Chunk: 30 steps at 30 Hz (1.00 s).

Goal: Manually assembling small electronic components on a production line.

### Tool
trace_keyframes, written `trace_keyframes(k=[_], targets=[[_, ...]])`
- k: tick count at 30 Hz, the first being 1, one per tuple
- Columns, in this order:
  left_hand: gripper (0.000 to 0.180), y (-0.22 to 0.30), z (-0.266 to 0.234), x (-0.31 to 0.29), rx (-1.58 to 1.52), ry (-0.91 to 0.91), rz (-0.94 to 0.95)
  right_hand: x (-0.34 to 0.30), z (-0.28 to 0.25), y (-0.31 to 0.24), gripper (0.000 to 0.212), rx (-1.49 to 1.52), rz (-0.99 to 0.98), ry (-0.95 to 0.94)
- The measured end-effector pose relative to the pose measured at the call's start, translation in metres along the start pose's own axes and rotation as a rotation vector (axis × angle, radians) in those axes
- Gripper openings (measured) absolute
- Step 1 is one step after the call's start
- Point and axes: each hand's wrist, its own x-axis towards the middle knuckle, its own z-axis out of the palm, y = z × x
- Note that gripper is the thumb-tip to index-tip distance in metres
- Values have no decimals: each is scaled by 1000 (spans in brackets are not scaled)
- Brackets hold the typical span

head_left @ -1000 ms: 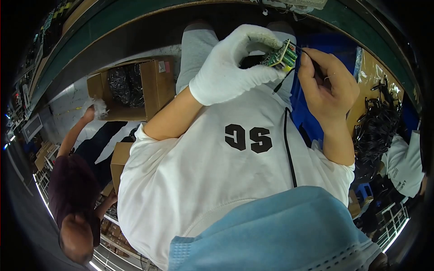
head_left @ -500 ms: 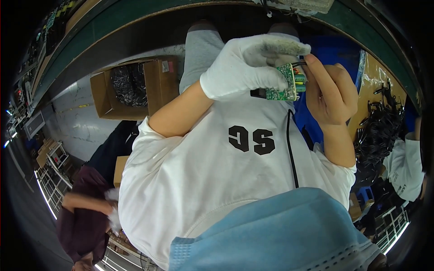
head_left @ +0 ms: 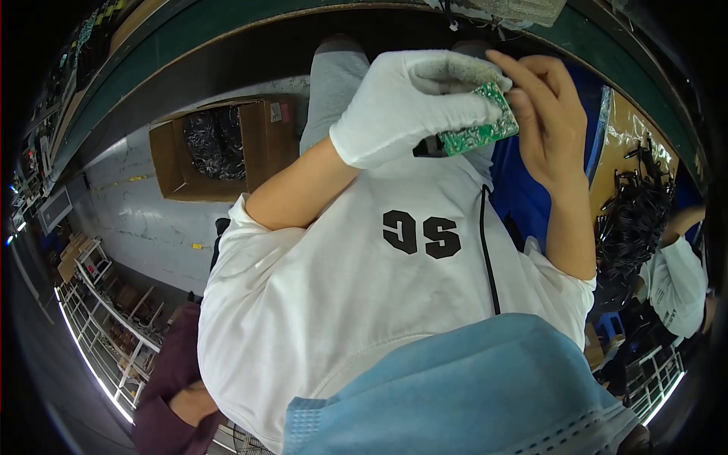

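My left hand [head_left: 402, 106], in a white glove with greyed fingertips, is closed on a small green circuit board [head_left: 479, 139]. Its thumb lies across the board's soldered face, which is turned toward me, tilted. A small black piece [head_left: 430, 147] shows under the glove beside the board; I cannot make out what it is. My right hand [head_left: 553, 121] is bare and at the board's right edge. Its thumb is bent near the upper corner, while the index finger stretches past the gloved fingertips, apart from the thumb. Whatever lies behind the board is hidden.
A green-edged bench [head_left: 250, 38] curves across the top. On the left floor stands a cardboard box [head_left: 168, 163] with black wrapped contents. At right, black cables [head_left: 633, 220] are heaped near a blue surface [head_left: 523, 186]. Other people [head_left: 171, 387] are behind me on both sides.
The board has turned, so its soldered face shows and the green parts and wires are out of sight. My right index finger has moved up and left. The person at left has shifted lower.
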Motion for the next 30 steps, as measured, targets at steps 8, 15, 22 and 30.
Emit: trace_keyframes(k=[8,15,22,30], targets=[[29,7,-3,23,247,114,147,17,-46,-7,19,-97,153,-274],[29,9,-11,49,392,62,192,22,-47,-8,24,37,294,-280],[28,29,-6,47,561,103,192,32,-29,-15,12,154,183,-56],[28,31,-4,44,536,115,156,40,-28,-15,11,-25,79,-63]])
